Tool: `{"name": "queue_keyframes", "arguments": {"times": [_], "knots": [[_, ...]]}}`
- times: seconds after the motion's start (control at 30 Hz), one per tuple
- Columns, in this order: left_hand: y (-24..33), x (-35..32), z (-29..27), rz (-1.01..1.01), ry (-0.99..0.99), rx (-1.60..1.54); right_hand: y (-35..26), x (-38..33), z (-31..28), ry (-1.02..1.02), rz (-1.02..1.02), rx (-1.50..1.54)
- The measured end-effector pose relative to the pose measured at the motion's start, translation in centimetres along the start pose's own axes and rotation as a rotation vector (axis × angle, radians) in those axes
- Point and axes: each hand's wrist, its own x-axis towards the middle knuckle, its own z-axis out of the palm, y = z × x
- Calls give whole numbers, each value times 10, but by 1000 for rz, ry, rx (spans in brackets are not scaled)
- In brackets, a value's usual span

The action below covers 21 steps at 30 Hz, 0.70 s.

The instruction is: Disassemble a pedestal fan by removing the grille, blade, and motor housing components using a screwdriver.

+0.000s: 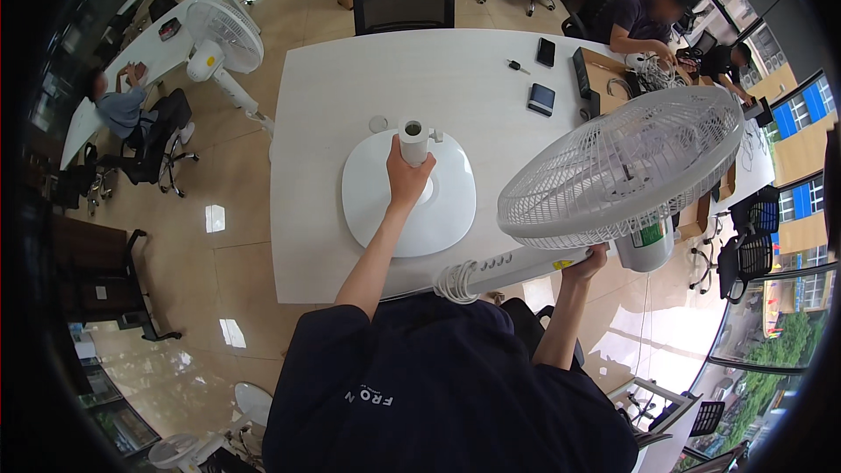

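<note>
A white fan base (368,201) with a short upright tube rests on the white table (315,105). My left hand (408,177) is wrapped round that tube, below its open top and side knob. To the right, my right hand (585,264) grips the neck of a white fan head (622,166), just behind the caged blades. The fan's control panel and neck (517,270) slant down to the left, close to my body, and a coiled white cord (455,282) hangs at that end. Fan and base are apart.
Beyond the base lie a phone (546,52), a key (518,67), a small dark box (541,100) and a clear round disc (378,124). A co-worker (648,17) handles cables over a cardboard box (604,74) at the right. Another white fan (223,39) stands left of the table.
</note>
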Motion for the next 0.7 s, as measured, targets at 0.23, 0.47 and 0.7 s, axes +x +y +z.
{"name": "queue_keyframes", "arguments": {"times": [0.23, 0.47, 0.7], "knots": [[-6, 14, 3, 80, 26, -70, 17, -1, 19, 38, -31, -18], [-16, 58, -10, 73, 7, -22, 33, 2, 18, 23, 34, 16], [-30, 95, -18, 130, 19, -7, 56, 2, 14, -35, 60, 33]]}}
